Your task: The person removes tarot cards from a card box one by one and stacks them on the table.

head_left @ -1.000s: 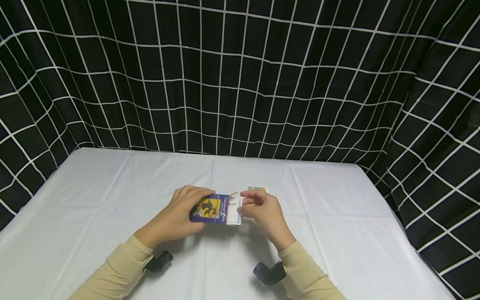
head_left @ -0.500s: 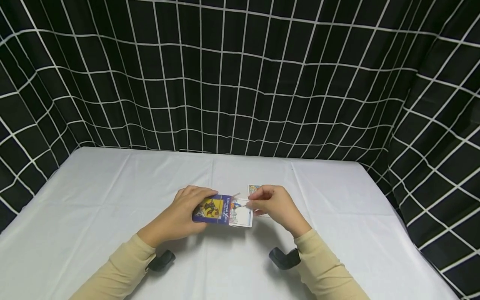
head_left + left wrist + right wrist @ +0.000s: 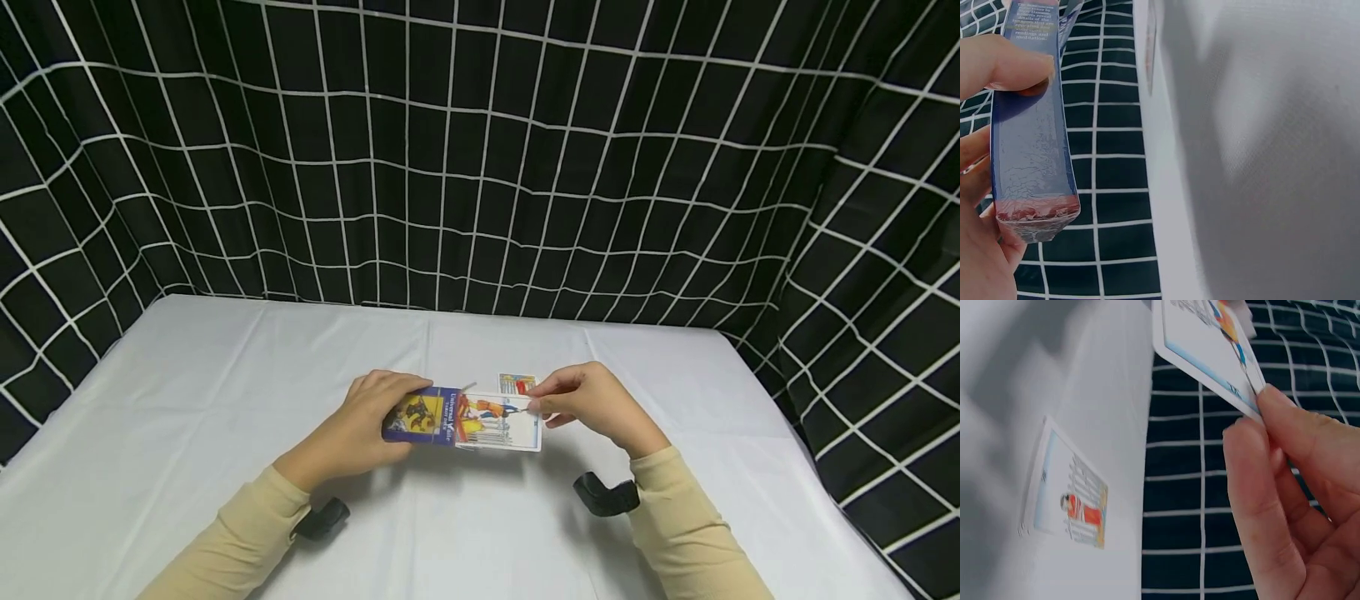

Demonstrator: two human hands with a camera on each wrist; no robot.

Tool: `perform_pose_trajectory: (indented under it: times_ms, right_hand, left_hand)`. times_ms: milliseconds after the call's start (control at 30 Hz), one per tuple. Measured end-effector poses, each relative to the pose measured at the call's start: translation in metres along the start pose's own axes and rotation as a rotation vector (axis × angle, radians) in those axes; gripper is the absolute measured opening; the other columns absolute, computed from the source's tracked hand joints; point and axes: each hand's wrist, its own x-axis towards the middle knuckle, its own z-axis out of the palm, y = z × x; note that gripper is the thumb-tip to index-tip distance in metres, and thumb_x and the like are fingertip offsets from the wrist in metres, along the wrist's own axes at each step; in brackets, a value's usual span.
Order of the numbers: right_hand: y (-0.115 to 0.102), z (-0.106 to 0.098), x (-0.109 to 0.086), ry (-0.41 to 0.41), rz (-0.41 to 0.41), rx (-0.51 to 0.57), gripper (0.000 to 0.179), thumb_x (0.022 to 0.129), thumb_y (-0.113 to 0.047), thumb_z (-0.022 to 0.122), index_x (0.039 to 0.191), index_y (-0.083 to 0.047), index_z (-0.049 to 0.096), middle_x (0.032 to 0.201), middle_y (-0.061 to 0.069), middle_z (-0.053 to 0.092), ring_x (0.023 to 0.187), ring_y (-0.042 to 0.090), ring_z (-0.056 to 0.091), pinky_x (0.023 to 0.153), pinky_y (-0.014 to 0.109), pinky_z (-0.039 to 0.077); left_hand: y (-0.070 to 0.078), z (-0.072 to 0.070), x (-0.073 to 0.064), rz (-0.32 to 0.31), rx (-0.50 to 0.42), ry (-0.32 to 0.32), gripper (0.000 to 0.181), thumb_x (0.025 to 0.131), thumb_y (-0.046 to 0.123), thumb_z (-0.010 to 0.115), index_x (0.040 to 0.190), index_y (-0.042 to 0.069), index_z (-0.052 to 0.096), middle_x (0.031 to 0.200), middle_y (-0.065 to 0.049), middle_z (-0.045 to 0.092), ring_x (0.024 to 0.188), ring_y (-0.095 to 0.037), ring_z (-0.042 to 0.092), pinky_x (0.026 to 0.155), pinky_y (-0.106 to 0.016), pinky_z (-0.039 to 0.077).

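My left hand (image 3: 358, 429) grips a blue tarot card box (image 3: 414, 417) with a yellow picture, held over the white table. In the left wrist view the thumb presses on the narrow side of the box (image 3: 1032, 137), whose end is wrapped in clear film. A tarot card (image 3: 501, 423) with a coloured figure sticks far out of the box's right end. Its outer corner is pinched between thumb and index finger of my right hand (image 3: 600, 406). Below, seen in the right wrist view, a small stack of cards (image 3: 1072, 494) lies face up on the table.
A white cloth covers the table (image 3: 300, 350). Behind and beside it hangs a black curtain (image 3: 480, 167) with a white grid. Dark wrist camera mounts (image 3: 607, 496) stick out under both sleeves.
My right hand has moved to the right, drawing the card much farther out of the box. The left hand has stayed nearly in place on the box.
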Motion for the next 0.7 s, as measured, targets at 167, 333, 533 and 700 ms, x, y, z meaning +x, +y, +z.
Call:
perform_pose_trajectory:
  times_ms: [167, 333, 533, 700]
  right_hand:
    - [0.006, -0.007, -0.006, -0.003, 0.000, 0.027, 0.024, 0.075, -0.011, 0.074, 0.094, 0.002, 0.071, 0.094, 0.013, 0.070, 0.073, 0.015, 0.065, 0.066, 0.032, 0.056]
    - [0.010, -0.012, -0.012, -0.016, 0.008, 0.045, 0.028, 0.077, -0.011, 0.072, 0.100, 0.005, 0.069, 0.093, 0.013, 0.070, 0.072, 0.015, 0.065, 0.066, 0.032, 0.056]
    - [0.017, -0.019, -0.018, 0.014, 0.057, 0.099, 0.031, 0.079, -0.009, 0.070, 0.104, 0.010, 0.065, 0.086, 0.009, 0.069, 0.069, 0.011, 0.064, 0.067, 0.031, 0.056]
    - [0.026, -0.024, -0.020, 0.040, 0.088, 0.204, 0.035, 0.080, -0.005, 0.068, 0.107, 0.015, 0.059, 0.082, 0.007, 0.068, 0.066, 0.009, 0.065, 0.067, 0.029, 0.056]
  left_hand:
    - [0.001, 0.000, -0.001, -0.007, -0.002, -0.006, 0.073, 0.065, 0.019, 0.071, 0.134, 0.018, 0.047, 0.132, 0.002, 0.051, 0.119, -0.014, 0.039, 0.105, -0.041, 0.024]
    - [0.001, 0.001, -0.001, -0.006, -0.002, -0.003, 0.072, 0.065, 0.019, 0.071, 0.133, 0.018, 0.047, 0.131, 0.002, 0.052, 0.118, -0.014, 0.039, 0.104, -0.041, 0.024]
    - [0.000, 0.002, -0.001, -0.005, 0.007, 0.003, 0.073, 0.065, 0.021, 0.072, 0.133, 0.018, 0.047, 0.131, 0.002, 0.052, 0.118, -0.014, 0.040, 0.103, -0.041, 0.026]
    - [0.000, 0.001, -0.001, -0.005, 0.004, 0.004, 0.072, 0.065, 0.021, 0.072, 0.132, 0.018, 0.047, 0.130, 0.002, 0.052, 0.117, -0.015, 0.040, 0.103, -0.041, 0.026]
